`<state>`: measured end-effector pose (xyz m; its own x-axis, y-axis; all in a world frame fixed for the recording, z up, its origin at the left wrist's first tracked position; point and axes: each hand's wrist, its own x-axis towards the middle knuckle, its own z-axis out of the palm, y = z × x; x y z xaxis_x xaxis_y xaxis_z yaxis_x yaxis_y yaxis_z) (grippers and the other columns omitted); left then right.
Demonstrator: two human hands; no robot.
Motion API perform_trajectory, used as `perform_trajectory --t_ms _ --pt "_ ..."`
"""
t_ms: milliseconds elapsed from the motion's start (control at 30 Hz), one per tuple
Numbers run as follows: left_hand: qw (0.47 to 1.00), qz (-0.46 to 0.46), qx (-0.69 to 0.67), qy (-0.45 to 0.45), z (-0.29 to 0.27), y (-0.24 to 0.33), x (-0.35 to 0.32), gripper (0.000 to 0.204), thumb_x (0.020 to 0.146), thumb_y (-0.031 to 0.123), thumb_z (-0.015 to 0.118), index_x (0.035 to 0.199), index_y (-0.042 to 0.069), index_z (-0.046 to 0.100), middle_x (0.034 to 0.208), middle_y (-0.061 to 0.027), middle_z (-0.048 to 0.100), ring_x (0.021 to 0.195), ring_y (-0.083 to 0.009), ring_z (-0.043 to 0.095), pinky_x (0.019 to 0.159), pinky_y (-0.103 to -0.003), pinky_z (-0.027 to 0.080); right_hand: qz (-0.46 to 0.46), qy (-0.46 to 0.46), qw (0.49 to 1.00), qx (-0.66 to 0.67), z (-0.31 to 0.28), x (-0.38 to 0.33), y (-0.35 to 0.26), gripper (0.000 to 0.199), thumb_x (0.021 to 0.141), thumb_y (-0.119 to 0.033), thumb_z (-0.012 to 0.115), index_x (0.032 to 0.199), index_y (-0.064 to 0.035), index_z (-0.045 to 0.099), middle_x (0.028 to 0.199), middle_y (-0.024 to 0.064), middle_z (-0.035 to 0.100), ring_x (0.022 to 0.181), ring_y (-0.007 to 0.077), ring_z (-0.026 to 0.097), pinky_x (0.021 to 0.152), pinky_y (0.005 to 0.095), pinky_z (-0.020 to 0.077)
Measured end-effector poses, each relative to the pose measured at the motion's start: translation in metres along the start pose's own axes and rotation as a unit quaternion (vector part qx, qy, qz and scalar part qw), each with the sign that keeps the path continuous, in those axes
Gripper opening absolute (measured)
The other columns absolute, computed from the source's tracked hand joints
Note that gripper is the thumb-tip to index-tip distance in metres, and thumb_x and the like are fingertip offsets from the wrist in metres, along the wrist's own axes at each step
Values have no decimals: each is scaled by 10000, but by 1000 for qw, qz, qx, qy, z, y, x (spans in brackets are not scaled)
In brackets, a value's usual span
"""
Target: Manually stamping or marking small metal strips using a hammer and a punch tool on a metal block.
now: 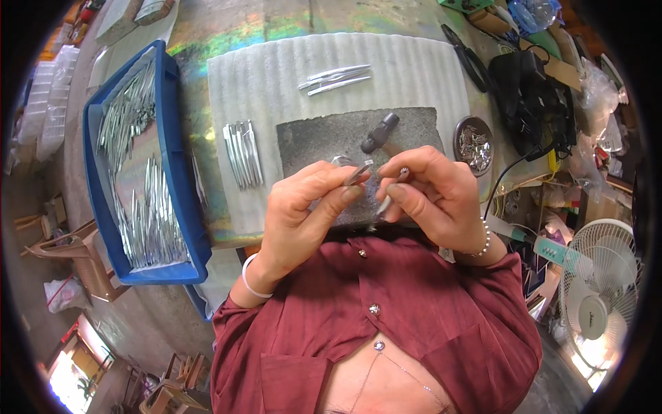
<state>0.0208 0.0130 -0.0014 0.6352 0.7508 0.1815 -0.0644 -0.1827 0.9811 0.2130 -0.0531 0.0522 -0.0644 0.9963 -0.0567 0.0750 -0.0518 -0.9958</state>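
Observation:
My left hand is closed in a pinch on a slim metal piece, seen edge-on at the fingertips. Facing it, my right hand pinches a small metal piece between thumb and fingers; its exact shape is mostly hidden. Both hands are over a dark flat pad. Just beyond them lies a hammer, its head on the pad and its handle running under my right hand. A row of slim silver metal strips lies left of the pad, and several more strips lie beyond it.
A blue tray full of slim metal strips stands at the left. Right of the pad is a round dish of small metal parts. Long-handled black pliers and a black bag-like object lie far right. A fan stands at the right.

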Motion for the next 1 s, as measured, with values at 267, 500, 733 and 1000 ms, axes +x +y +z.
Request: perform_trajectory --t_ms 267,500,733,1000 --pt "984 -93 -127 80 6 14 -14 230 891 -9 580 1121 -22 591 891 -49 650 802 -79 598 712 -203 482 -261 79 944 -183 22 23 13 102 844 -23 639 934 20 616 761 93 622 611 155 616 543 246 479" --pt "981 -60 -154 100 3 9 -17 161 883 -17 587 1041 -33 615 924 -72 663 836 -105 623 738 -220 500 -174 100 962 -183 32 19 5 124 800 -37 692 902 3 635 730 100 626 603 170 608 533 258 474" --pt "992 -47 -92 70 1 13 -16 160 852 -34 616 1011 -19 632 893 -84 670 808 -114 637 699 -226 501 -214 77 955 -190 30 22 15 159 795 -13 697 929 32 625 766 80 645 544 61 510 464 183 369" --pt "988 -44 -133 63 3 10 -16 154 860 -22 616 1013 -13 626 879 -91 676 796 -115 650 695 -216 510 -180 86 966 -164 32 20 11 141 757 -9 718 870 2 636 704 91 628 580 158 610 518 246 478"
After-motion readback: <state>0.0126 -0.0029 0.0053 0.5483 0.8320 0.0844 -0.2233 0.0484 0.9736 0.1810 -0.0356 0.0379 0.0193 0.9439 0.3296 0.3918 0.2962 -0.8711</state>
